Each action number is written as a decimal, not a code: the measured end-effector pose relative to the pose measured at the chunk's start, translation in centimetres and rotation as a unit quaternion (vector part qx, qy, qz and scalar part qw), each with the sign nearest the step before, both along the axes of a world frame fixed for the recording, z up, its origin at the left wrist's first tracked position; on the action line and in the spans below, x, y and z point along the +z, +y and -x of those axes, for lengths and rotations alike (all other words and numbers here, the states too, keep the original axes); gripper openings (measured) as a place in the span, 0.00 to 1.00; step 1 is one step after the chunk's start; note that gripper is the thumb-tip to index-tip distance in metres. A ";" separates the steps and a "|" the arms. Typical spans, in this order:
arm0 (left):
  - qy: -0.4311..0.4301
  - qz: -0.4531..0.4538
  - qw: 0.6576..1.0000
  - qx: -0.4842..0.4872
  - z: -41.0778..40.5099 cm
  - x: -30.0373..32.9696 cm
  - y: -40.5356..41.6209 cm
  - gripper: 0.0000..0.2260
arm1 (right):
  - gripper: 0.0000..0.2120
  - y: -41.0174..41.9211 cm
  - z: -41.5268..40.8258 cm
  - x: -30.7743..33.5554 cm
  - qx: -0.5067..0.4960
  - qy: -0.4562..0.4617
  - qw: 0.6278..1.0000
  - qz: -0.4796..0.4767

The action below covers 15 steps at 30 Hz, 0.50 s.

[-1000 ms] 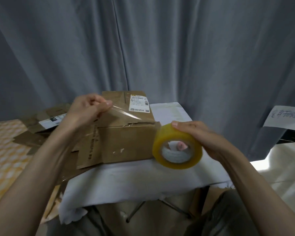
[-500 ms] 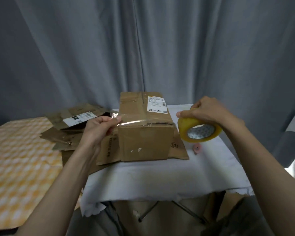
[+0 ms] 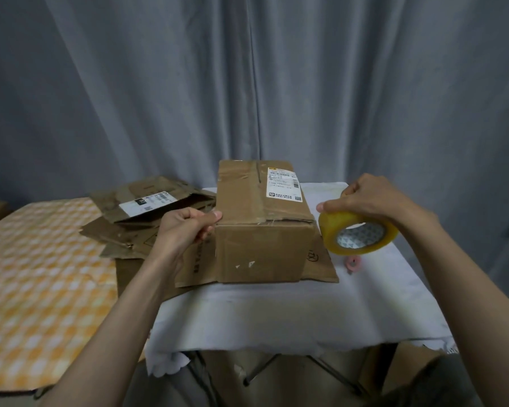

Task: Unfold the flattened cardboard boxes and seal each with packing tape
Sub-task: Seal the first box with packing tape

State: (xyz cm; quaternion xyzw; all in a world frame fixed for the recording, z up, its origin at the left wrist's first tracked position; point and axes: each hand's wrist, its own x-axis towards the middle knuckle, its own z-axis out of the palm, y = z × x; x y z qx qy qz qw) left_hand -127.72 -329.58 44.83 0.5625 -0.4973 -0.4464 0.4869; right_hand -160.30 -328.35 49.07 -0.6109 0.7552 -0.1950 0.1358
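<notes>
An unfolded brown cardboard box with a white shipping label stands on a white-covered table. My left hand presses against the box's upper left edge, pinching the free end of clear tape there. My right hand holds a yellowish roll of packing tape just right of the box, a little above the table. A thin strip of tape lies across the box's top near its front edge. Flattened cardboard boxes lie piled to the left of the box.
A small pink round object lies on the cloth under the roll. An orange-and-white checked surface adjoins the table on the left. Grey curtains hang close behind. More cardboard and the table's metal legs show below the front edge.
Both hands have come down: the left carried the tape end onto the box's left edge, the right lowered the roll beside the box. The tape strip now lies on the box top.
</notes>
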 end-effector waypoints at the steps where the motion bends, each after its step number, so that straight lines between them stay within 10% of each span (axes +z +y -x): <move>1: -0.026 0.003 1.000 0.005 0.0 0.0 0.1 0.11 | 0.27 -0.1 0.0 -0.1 0.001 0.000 1.000 0.000; 7: -0.346 0.086 0.934 0.040 -0.8 -0.4 0.2 0.23 | 0.24 -0.2 -0.3 0.2 0.014 0.007 1.000 0.008; 11: -0.383 0.355 0.842 -0.135 -0.2 -0.6 0.1 0.16 | 0.25 -0.2 -0.4 0.5 0.014 0.022 1.000 0.006; 15: -0.435 0.420 0.766 -0.219 0.6 -1.0 0.6 0.22 | 0.24 -0.3 -0.1 0.7 0.019 0.036 0.999 -0.003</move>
